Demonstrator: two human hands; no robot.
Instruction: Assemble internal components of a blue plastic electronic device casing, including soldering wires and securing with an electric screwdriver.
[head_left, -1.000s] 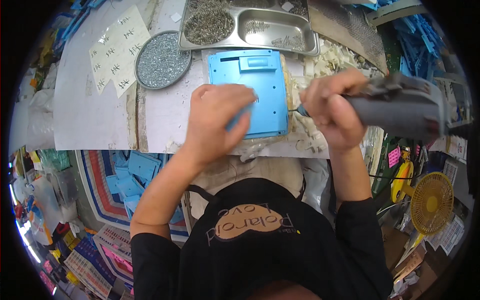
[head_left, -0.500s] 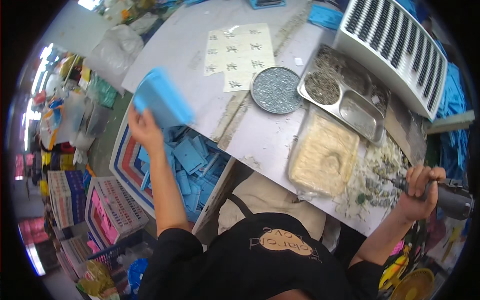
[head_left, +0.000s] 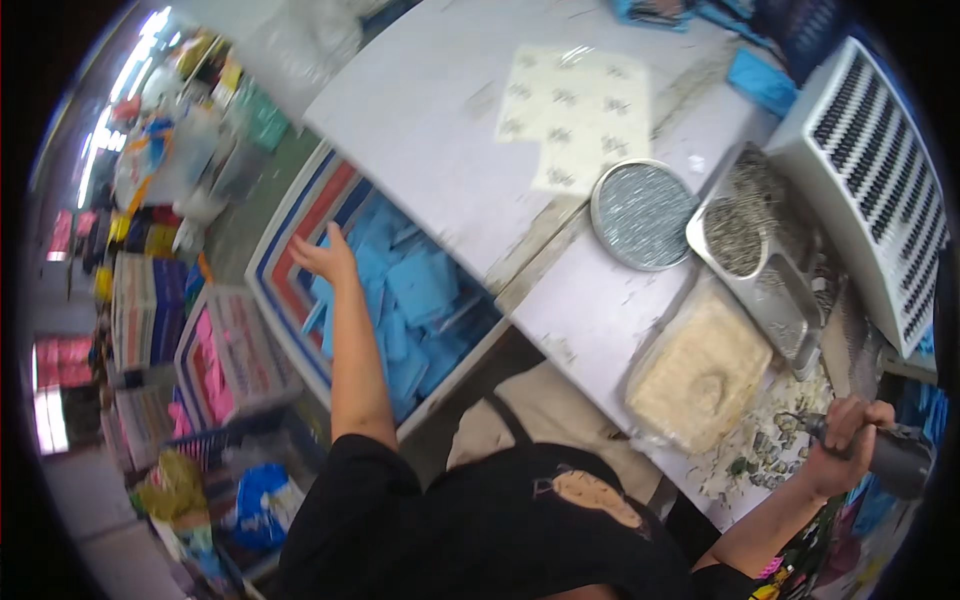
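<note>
From the head camera, the only view, with its middle as the dial's centre, I see the person's hands well apart. The bare left hand (head_left: 330, 258), between nine and ten o'clock, is empty, its fingers spread over the red, white and blue striped bin (head_left: 310, 205); whether it touches the wall I can't tell. Flat blue plastic pieces (head_left: 420, 285) lie heaped inside, the bin seemingly set against the white table (head_left: 430, 150) for easy reach. At four o'clock the right hand (head_left: 848, 440) is wrapped around a dark grey power tool (head_left: 900, 462), held out over the table's edge, probably to keep it clear. The cream slab in clear plastic (head_left: 690, 365), toward half past three, perhaps serves as a padded rest. Half a second ago a blue panel was in that left hand; now it's gone, and I can't pick it out of the heap. The view has swung, too, the table sitting further right.
</note>
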